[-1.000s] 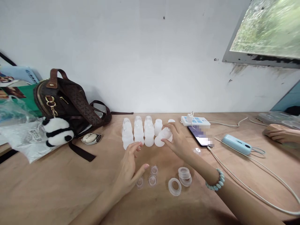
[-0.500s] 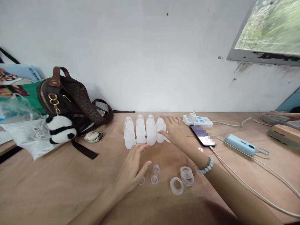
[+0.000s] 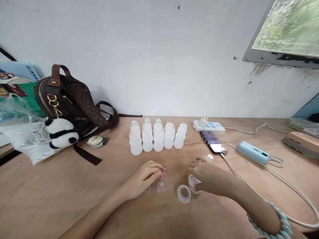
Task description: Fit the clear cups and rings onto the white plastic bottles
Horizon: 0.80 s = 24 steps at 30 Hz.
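Note:
My left hand (image 3: 146, 177) is low over the table, thumb and fingertips closed on a small clear round piece (image 3: 163, 176). Another such piece (image 3: 160, 187) lies just below, and a third (image 3: 148, 189) is partly under the palm. My right hand (image 3: 208, 176) curls its fingers and thumb around clear plastic rings (image 3: 193, 184), covering part of them. One loose clear ring (image 3: 184, 194) lies flat beside them. Several frosted white bottles (image 3: 158, 137) stand upright in a row farther back; those on the left have clear domed tops. A clear domed piece (image 3: 208, 158) sits behind my right hand.
On the left are a dark backpack (image 3: 74, 96) with a panda plush (image 3: 62, 133), a plastic bag (image 3: 27, 141) and a computer mouse (image 3: 97, 141). A power strip (image 3: 209, 126), phone (image 3: 214, 142), light blue case (image 3: 253, 152) and white cable (image 3: 249, 192) occupy the right.
My right hand has left the right end of the bottle row and come down to the rings. My left hand has shifted right and its fingers have closed at a small clear piece.

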Tool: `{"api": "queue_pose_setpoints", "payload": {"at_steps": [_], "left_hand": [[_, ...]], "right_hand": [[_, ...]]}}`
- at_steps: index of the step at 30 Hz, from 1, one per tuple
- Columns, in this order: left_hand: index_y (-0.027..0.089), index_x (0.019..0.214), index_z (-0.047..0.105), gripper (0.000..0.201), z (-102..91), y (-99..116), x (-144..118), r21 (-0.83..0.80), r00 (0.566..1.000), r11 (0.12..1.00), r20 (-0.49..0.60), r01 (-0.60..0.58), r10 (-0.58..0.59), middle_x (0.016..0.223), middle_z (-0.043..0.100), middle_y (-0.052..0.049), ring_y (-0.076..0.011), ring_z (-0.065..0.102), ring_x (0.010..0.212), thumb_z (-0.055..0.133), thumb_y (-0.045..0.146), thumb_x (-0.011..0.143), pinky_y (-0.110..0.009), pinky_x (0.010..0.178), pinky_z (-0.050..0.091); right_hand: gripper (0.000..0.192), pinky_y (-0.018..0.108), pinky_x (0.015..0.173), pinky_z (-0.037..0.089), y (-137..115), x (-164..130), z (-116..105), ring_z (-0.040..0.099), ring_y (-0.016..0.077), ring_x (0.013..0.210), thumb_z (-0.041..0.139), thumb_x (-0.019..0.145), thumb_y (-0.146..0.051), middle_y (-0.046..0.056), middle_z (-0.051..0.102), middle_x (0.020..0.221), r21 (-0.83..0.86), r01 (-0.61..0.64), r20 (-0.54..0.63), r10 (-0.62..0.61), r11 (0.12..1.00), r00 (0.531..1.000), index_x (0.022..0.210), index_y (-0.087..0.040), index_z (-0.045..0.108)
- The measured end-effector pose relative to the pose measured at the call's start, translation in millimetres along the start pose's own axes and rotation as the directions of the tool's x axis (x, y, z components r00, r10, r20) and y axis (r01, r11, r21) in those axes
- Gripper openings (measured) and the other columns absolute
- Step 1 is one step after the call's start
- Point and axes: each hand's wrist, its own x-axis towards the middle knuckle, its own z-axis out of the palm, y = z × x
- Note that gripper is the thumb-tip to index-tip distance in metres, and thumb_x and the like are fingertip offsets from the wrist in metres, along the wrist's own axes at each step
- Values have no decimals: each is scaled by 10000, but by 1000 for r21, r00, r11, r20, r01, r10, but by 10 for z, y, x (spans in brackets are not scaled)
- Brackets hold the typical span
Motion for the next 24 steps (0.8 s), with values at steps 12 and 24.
{"api": "queue_pose_setpoints", "payload": {"at_steps": [12,24], "left_hand": [[197,824,657,272,-25,-53,28,-62,987,996,-144,62,-70,1067,675,-76,-236,608,1054,441,289,962,-376,953,467],[214,1173,584,397,50,-192,21,-201,969,957,-88,210,-231,1227,641,-98,-284,568,1156,649,177,782,-431,1021,409]], "right_hand": [[256,366,823,476,-276,382,-79,619,241,955,717,834,-173,78,667,1052,148,255,-524,-143,955,840,1050,-174,581],[79,351,803,438,-244,654,392,592,213,909,591,900,-98,49,664,954,161,235,-392,-157,958,906,880,-175,590]]}}
